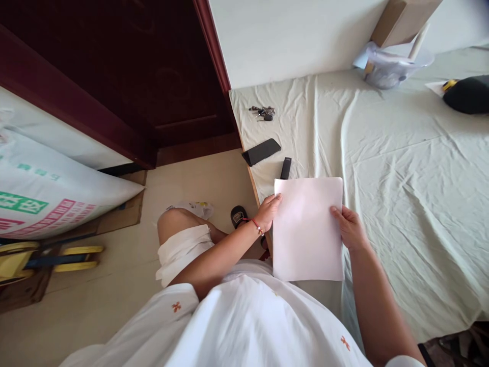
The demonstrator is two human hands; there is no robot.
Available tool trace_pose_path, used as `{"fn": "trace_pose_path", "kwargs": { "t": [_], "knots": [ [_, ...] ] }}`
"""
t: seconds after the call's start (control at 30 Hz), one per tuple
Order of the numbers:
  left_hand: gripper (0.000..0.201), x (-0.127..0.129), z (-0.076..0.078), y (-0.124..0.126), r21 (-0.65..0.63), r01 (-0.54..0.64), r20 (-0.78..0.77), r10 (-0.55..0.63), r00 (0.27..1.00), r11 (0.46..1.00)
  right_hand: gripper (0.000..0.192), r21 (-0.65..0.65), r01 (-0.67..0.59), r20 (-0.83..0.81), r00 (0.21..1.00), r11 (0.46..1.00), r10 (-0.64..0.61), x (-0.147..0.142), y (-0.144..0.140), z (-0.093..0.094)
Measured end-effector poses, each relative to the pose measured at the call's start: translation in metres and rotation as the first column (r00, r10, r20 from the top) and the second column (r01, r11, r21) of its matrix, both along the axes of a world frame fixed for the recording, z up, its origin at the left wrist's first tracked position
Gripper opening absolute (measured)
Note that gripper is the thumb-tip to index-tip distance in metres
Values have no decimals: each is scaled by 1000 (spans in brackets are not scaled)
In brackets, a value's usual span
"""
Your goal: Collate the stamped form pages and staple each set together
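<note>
Hiding the black remote's (285,167) lower end, paper (307,229) between both hands.

Soft, even daylight fills the room, with no hard glare. The bedsheet (401,163) and the wall (286,35) read bright and pale, while the dark door (133,76) falls into deep shade with little detail. The paper (307,229) is nearly washed out. Shadows are faint: thin ones along the sheet's creases and a soft one under the paper's lower edge. The wide lens bends straight lines near the edges. The yellow cart (38,257) at the left is slightly smeared.
</note>
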State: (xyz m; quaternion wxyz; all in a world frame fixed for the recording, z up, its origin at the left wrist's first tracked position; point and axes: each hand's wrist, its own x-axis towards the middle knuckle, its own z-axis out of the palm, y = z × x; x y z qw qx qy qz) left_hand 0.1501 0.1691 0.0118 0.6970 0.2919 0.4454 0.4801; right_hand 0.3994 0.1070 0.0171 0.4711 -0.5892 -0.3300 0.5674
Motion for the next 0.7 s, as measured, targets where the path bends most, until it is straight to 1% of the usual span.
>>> {"fn": "trace_pose_path", "kwargs": {
  "t": [0.07,0.13,0.2,0.27,0.37,0.5,0.6,0.7],
  "knots": [
    [49,-3,0,4,17,35,-50,-34,998,999,34,-47,16,0,1000,999,-16,1,2,-1],
    [41,-7,0,11,25,72,-230,-64,971,997,31,-100,32,3,999,994,-32,2,4,-1],
    [35,-11,-1,20,13,83,-446,-68,892,996,29,-140,36,10,999,989,-35,3,7,-1],
    [32,-13,-2,29,-6,86,-569,-75,819,996,28,-159,28,19,1000,987,-25,3,9,0],
    [29,-13,-5,42,-23,89,-627,-83,775,996,27,-167,28,23,999,986,-25,0,13,3],
    [34,-10,-9,53,-80,106,-684,-132,718,991,30,-169,51,34,998,984,-46,-4,16,7],
    [34,-8,-10,60,-115,128,-698,-172,695,985,32,-170,77,55,996,982,-68,-6,18,8],
    [35,-5,-11,66,-120,145,-709,-187,680,982,33,-167,101,61,994,981,-92,-5,18,7]
  ]
}}
